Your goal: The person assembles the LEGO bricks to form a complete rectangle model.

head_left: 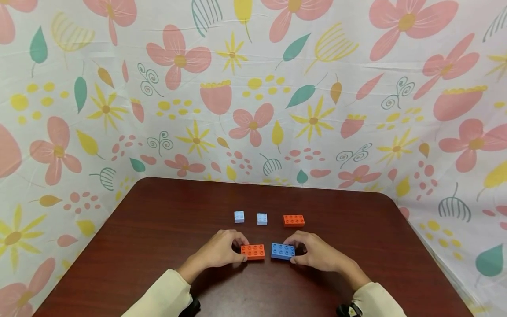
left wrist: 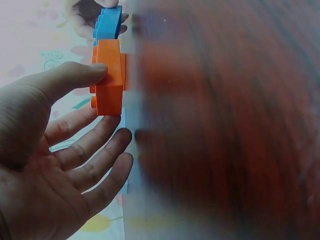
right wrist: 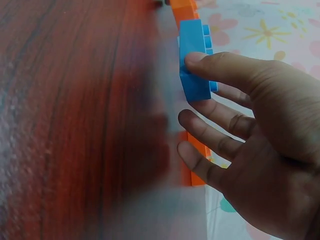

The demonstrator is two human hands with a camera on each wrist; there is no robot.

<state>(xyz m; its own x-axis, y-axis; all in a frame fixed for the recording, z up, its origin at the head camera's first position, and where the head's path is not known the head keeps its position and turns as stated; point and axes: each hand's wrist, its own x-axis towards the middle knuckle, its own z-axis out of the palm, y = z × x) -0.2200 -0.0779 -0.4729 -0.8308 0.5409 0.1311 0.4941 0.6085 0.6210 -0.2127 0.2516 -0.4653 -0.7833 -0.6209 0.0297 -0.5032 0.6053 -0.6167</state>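
Hands [head_left: 222, 250] [head_left: 317, 252] gripping bricks [head_left: 253, 252] [head_left: 282, 251], facing edges apart

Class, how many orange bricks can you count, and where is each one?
2: the left hand holds one orange brick; a second orange brick lies farther back on the table, beyond the blue brick in the right hand.

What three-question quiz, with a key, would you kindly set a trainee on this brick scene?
1. Which hand grips the blue eight-stud brick?
2. True or false: the left hand holds an orange eight-stud brick, with a gap between it and the blue one.
3. How many light-blue four-stud bricks lie on the table? A) one B) two C) three

Key: 1. The right hand; 2. True; 3. B
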